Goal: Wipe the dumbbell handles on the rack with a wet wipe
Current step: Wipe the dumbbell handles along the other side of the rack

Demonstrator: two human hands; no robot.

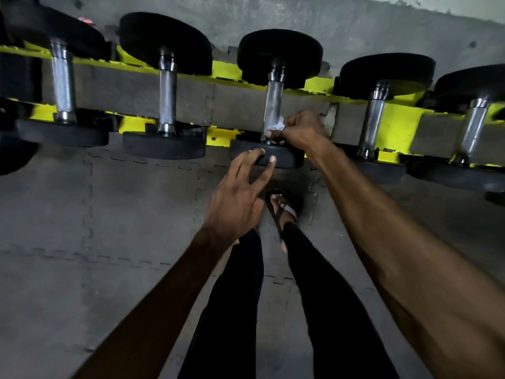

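Note:
Several black dumbbells with chrome handles lie across a yellow rack [400, 127]. The middle dumbbell's handle [272, 103] runs from its far head down to its near head [284, 157]. My right hand [297, 129] is closed around the lower end of that handle, pressing a white wet wipe [276, 125] against the metal. My left hand [240, 198] rests with spread fingers on the rim of the near head, fingertips curled over its edge. Most of the wipe is hidden inside my right fist.
Neighbouring dumbbells sit close on both sides, with handles at left [167, 101] and right [373, 121]. Grey interlocking floor mats [82, 214] lie below. My legs and a sandalled foot [282, 209] stand just under the rack's front edge.

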